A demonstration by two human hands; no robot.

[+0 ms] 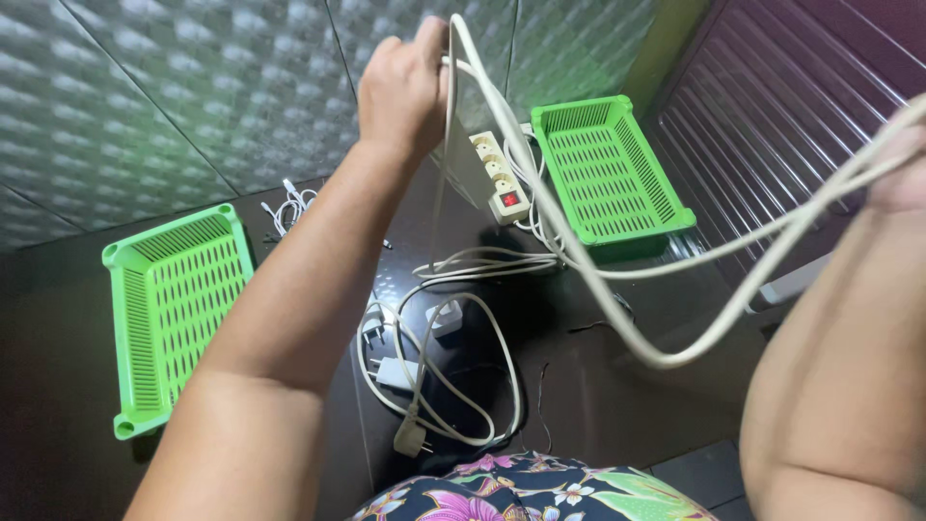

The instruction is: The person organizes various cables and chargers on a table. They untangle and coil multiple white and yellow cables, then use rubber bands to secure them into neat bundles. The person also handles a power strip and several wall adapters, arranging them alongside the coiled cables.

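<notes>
Cream-white cable (617, 318), thick, hangs in a long loop between both raised hands, sagging low toward the middle-right of the view, above the dark floor (598, 405). Left hand (403, 89) is up near the top edge, fingers curled tight round the cable, holding two strands of it together. Right hand (902, 178) sits at the far right edge, mostly cut off; the strands run right to it and seem to pass through it, but the grip itself can't be made out.

Same cable runs back down to a white power strip (492, 174) w/ a red switch, lying on the floor just beside the right green basket (610, 174). That basket is slotted plastic, rectangular, set near a ribbed dark panel (772, 116) on the right. A second, matching left green basket (174, 314) lies well apart on the left side of the floor.

Between the baskets, below the strip: a tangle of thinner white leads (453, 386) w/ a two-pin plug (410, 439) at its near end, plus a small white charger block (446, 316) and another adapter (394, 371) among the loops. A smaller bundle of thin white wire (287, 207) lies further back, near the textured grey wall (145, 96).

Floral fabric (521, 487) of the person's clothing shows at the bottom edge. Both forearms fill much of the foreground.
</notes>
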